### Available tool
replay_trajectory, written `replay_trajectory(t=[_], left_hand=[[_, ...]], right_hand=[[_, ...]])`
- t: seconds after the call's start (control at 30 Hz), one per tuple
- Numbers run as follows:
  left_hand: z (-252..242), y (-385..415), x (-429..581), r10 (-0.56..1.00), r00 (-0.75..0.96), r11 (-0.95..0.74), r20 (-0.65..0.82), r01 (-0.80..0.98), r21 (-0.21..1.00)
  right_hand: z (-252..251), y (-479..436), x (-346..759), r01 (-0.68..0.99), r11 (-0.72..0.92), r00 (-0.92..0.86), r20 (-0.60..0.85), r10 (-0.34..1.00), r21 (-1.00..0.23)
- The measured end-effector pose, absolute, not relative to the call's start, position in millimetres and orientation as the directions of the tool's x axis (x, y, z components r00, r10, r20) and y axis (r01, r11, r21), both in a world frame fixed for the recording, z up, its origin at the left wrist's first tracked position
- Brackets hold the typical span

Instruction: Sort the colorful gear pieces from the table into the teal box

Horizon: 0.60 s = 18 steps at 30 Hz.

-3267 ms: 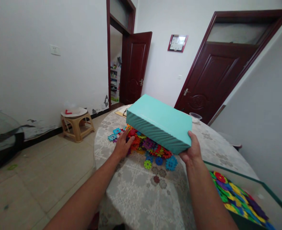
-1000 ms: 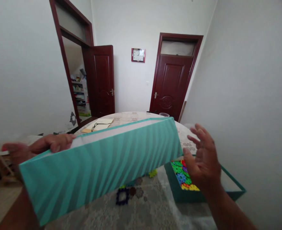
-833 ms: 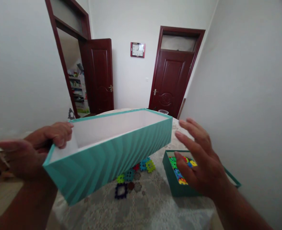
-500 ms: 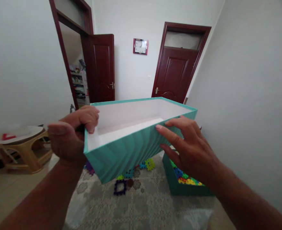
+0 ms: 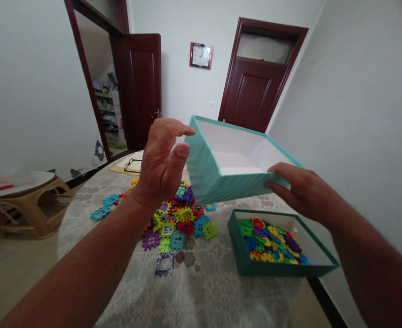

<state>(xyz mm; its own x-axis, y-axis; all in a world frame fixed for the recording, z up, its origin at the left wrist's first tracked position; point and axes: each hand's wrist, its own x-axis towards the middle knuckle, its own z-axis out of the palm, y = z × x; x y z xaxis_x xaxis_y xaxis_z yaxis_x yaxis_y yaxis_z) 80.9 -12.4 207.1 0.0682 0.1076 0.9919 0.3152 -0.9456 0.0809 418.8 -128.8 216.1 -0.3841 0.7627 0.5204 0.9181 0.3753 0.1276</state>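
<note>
A light teal box [image 5: 221,184] with a white inside hangs tilted above the table, its open side up and towards me. My right hand [image 5: 300,193] grips its near right edge between thumb and fingers. Beside the box's left corner is my left hand [image 5: 165,159], thumb and fingers apart, a fingertip at or very near the edge. Below lies a pile of colourful plastic pieces [image 5: 183,214], partly hidden by my left arm and the box. A dark green box [image 5: 272,269] holding colourful gear-like pieces stands on the table at the right.
The round table [image 5: 221,300] has a patterned grey cover. A single square frame piece [image 5: 165,264] lies before the pile. Glasses [image 5: 127,165] rest on papers at the back left. A stool [image 5: 33,209] stands left of the table.
The teal box has moved right and turned, uncovering the pile. My left hand has opened off its left end, and my right hand has closed on its edge. The view has tipped down.
</note>
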Motion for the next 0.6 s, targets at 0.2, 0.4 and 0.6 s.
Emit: replay_trajectory(t=[0.2, 0.4, 0.6], left_hand=[[133, -20, 43, 0.328, 0.162, -0.851, 0.931, 0.479, 0.217], [58, -39, 1, 0.463, 0.223, -0.79, 0.858, 0.542, 0.286], [24, -38, -28, 0.519, 0.207, -0.746, 0.829, 0.583, 0.321]], right_hand=[[167, -86, 518, 0.964, 0.22, -0.267, 0.484, 0.833, 0.153], [99, -56, 581, 0.986, 0.124, -0.157, 0.401, 0.902, 0.108], [56, -39, 589, 0.991, 0.102, -0.12, 0.254, 0.96, 0.083]])
